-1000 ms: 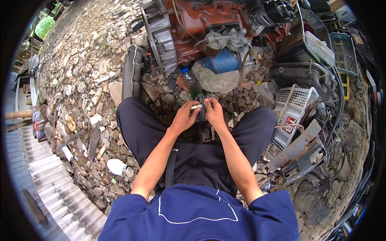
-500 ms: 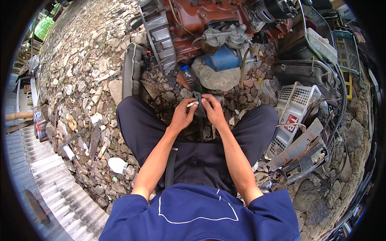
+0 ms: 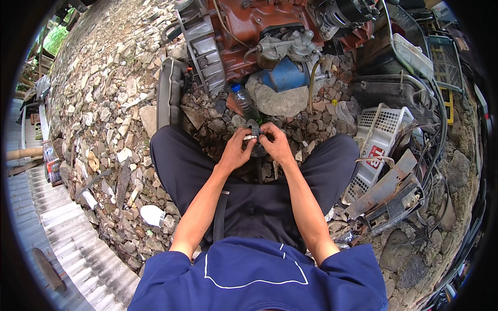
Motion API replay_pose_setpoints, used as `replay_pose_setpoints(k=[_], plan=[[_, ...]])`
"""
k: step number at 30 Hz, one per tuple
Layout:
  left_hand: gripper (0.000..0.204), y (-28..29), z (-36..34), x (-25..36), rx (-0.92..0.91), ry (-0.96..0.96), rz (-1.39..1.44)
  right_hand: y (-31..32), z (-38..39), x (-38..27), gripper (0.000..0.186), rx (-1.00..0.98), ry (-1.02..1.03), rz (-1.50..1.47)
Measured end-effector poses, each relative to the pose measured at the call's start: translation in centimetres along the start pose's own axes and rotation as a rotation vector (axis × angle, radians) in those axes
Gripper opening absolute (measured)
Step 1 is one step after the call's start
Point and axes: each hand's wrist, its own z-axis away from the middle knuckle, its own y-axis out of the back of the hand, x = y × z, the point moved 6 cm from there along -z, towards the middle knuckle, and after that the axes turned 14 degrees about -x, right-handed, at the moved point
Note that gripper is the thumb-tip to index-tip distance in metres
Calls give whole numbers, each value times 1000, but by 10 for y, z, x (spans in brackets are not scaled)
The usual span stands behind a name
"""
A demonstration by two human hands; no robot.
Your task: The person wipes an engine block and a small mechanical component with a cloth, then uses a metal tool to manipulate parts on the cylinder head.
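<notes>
Both my hands meet in front of my lap, between my bent knees. My left hand [image 3: 237,150] is closed, pinching a short whitish, silvery cylinder [image 3: 250,137] that resembles a spark plug. Fingers of my right hand [image 3: 276,143] are bent round a dark grey piece [image 3: 253,125], which lies between the two hands and against the cylinder's end. Whether that piece is cloth or rubber I cannot tell, as the fingers cover much of it. Just beyond them, a clear plastic bottle with a blue cap [image 3: 246,102] leans among the stones.
A red-brown engine block [image 3: 244,36] with a grey metal housing stands ahead, near a blue cylindrical part [image 3: 283,75] on a rock. Right of my knee lie a white plastic basket [image 3: 374,155], rusty metal plates [image 3: 381,181] and black cables. A corrugated sheet [image 3: 72,228] edges the left.
The dark piece has turned between my hands, and its upper end sits lower. My right fingers have curled in closer to the whitish cylinder. The view has shifted very slightly.
</notes>
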Motion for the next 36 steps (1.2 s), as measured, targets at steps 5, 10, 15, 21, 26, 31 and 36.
replay_pose_setpoints(k=[5, 10, 15, 21, 26, 31, 36], plan=[[19, 4, 2, -14, 0, 145, 100, -7, 2, -5, 20, 2, 10, 48], [28, 5, 1, -32, 59, 281, 138, -12, 2, -9, 21, -33, 1, 150], [34, 8, 3, -32, 125, 206, 59, -25, 6, -13, 21, -52, 34, 209], [30, 12, 4, -21, 115, 193, 60, -28, 5, 6, 13, -48, -156, -190], [29, 7, 6, -14, 87, 133, 16, -28, 10, 28, 12, -51, -430, -474], [27, 4, 4, -5, 101, 34, -16, -28, 11, 47, 12, -15, -527, -660], [29, 4, 5, -36, 133, 319, 288, -25, 6, 7, 12, 91, -93, -111]])
